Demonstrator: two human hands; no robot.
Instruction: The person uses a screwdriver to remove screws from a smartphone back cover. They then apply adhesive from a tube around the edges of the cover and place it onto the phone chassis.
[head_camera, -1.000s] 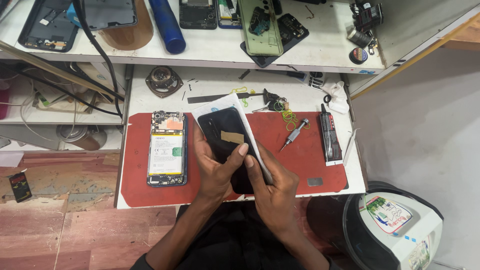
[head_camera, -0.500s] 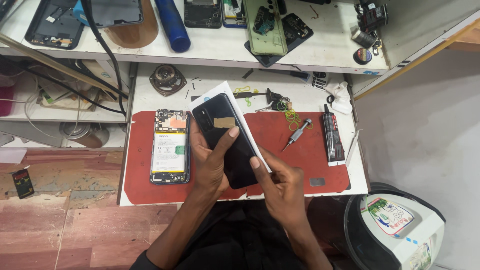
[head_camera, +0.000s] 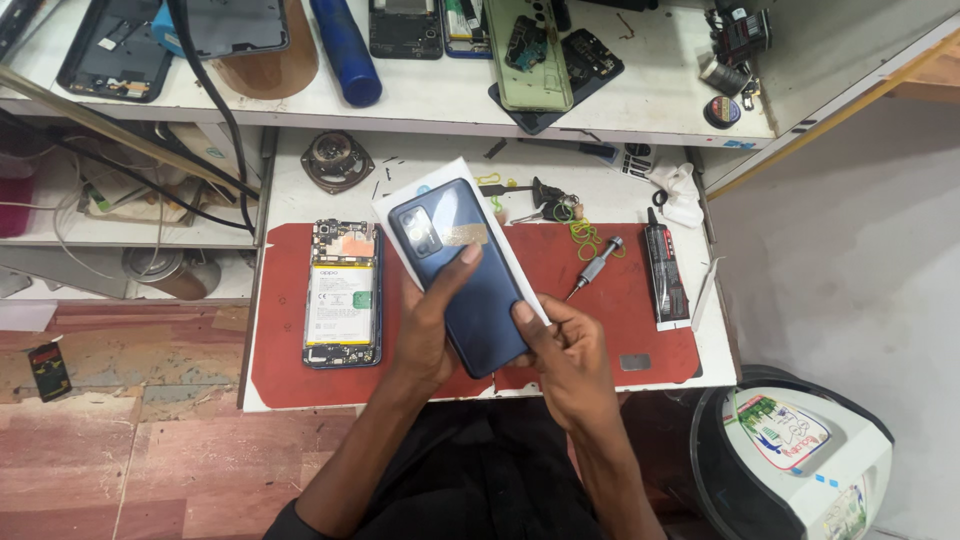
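Bare red rubber mat (head_camera: 610, 325) is left right of the hands, bounded by a small grey screwdriver (head_camera: 594, 267) and a black glue tube (head_camera: 664, 275).

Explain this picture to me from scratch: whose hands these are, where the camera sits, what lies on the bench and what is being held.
There is no machine here: a person works with two bare hands, and the one camera sits on their head, looking down.

The left hand and the right hand together hold a dark blue phone back cover, with a white card behind it.

Below them a red work mat lies on the white bench. On the mat, to the left, rests an opened phone with its battery showing. To the right lie a small screwdriver and a black glue tube. A round speaker part sits further back.
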